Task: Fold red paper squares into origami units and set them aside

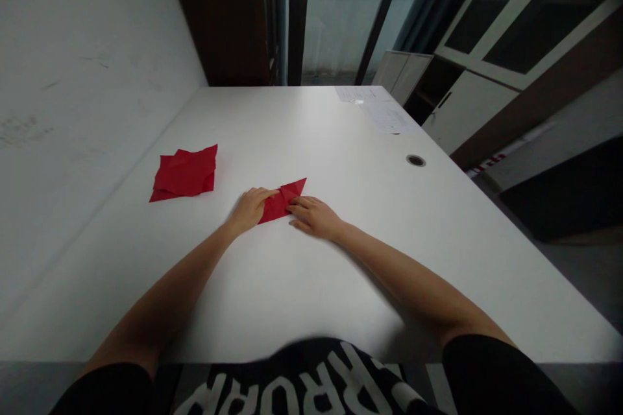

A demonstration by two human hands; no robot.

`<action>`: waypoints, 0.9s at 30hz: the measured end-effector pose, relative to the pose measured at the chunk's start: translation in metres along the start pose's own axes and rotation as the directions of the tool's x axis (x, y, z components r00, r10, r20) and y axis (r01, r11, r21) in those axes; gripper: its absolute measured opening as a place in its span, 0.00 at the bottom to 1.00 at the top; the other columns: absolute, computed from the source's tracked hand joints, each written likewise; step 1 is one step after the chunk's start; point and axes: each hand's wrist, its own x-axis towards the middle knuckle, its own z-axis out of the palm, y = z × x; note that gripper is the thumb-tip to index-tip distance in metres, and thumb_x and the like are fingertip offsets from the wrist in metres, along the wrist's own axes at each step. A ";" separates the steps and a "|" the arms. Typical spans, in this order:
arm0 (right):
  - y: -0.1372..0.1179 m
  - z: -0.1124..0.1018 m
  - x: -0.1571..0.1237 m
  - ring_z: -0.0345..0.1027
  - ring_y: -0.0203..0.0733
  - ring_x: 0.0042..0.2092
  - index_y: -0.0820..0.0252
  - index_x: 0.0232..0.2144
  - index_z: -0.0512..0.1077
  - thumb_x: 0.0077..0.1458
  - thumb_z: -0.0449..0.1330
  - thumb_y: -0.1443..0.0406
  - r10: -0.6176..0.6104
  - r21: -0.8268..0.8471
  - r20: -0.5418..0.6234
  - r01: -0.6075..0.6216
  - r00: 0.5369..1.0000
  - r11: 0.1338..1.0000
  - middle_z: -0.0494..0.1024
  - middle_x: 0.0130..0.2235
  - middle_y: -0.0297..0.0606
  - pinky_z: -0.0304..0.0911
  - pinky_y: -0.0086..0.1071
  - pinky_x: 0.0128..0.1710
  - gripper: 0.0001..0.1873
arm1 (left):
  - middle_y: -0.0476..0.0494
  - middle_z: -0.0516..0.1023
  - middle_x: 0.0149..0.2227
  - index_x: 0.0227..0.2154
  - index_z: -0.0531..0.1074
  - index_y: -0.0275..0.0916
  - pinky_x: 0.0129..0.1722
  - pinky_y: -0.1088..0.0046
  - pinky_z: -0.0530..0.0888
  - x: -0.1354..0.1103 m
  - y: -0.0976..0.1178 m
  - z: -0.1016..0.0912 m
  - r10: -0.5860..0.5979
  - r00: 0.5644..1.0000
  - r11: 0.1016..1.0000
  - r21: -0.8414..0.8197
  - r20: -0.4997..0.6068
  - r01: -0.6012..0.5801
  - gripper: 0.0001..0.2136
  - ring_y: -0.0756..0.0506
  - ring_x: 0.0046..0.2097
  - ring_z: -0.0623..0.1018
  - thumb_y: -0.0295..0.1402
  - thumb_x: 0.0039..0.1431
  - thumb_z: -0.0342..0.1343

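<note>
One left hand (250,209) and one right hand (314,217) are pressing on one folded red paper (281,202), and a second, creased red paper (185,173) is lying to its left. One white desk (487,220) is holding them all. Two printed sheets (387,115) are lying at the far right, and one round cable grommet (415,160) is sitting nearer the right edge.

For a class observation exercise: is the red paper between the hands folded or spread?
Folded: the red paper is a narrow, layered point, pinned by the left hand and right hand.
</note>
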 end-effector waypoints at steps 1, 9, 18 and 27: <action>0.003 -0.001 -0.001 0.65 0.49 0.59 0.58 0.57 0.70 0.65 0.56 0.56 0.018 0.011 -0.002 -0.018 1.000 1.000 0.71 0.58 0.49 0.61 0.44 0.60 0.22 | 0.45 0.76 0.55 0.56 0.72 0.46 0.59 0.56 0.68 0.000 -0.003 -0.001 0.016 1.000 0.999 -0.029 -0.003 -0.016 0.29 0.43 0.55 0.73 0.18 0.56 0.44; 0.015 -0.007 -0.005 0.66 0.48 0.57 0.58 0.57 0.68 0.63 0.57 0.59 0.120 0.063 -0.009 -0.119 0.993 0.991 0.70 0.58 0.48 0.62 0.41 0.58 0.22 | 0.42 0.69 0.62 0.59 0.69 0.45 0.67 0.52 0.61 -0.004 -0.011 -0.006 0.126 0.989 0.987 -0.104 0.072 -0.119 0.29 0.40 0.65 0.66 0.21 0.53 0.52; 0.010 -0.004 0.000 0.67 0.49 0.53 0.60 0.58 0.69 0.62 0.58 0.61 0.195 -0.007 -0.062 -0.196 0.979 0.981 0.74 0.54 0.49 0.61 0.41 0.56 0.23 | 0.43 0.71 0.62 0.54 0.74 0.47 0.65 0.52 0.63 -0.004 0.006 -0.007 0.088 0.996 0.983 -0.162 0.010 -0.085 0.16 0.41 0.63 0.68 0.32 0.67 0.50; 0.006 -0.003 0.003 0.74 0.45 0.41 0.58 0.47 0.76 0.65 0.54 0.54 0.535 0.648 -0.232 -0.281 0.812 0.708 0.81 0.42 0.39 0.69 0.38 0.45 0.18 | 0.37 0.71 0.62 0.64 0.61 0.44 0.65 0.57 0.65 -0.002 0.035 -0.002 -0.092 0.983 0.789 -0.613 -0.159 -0.026 0.26 0.41 0.63 0.70 0.41 0.65 0.56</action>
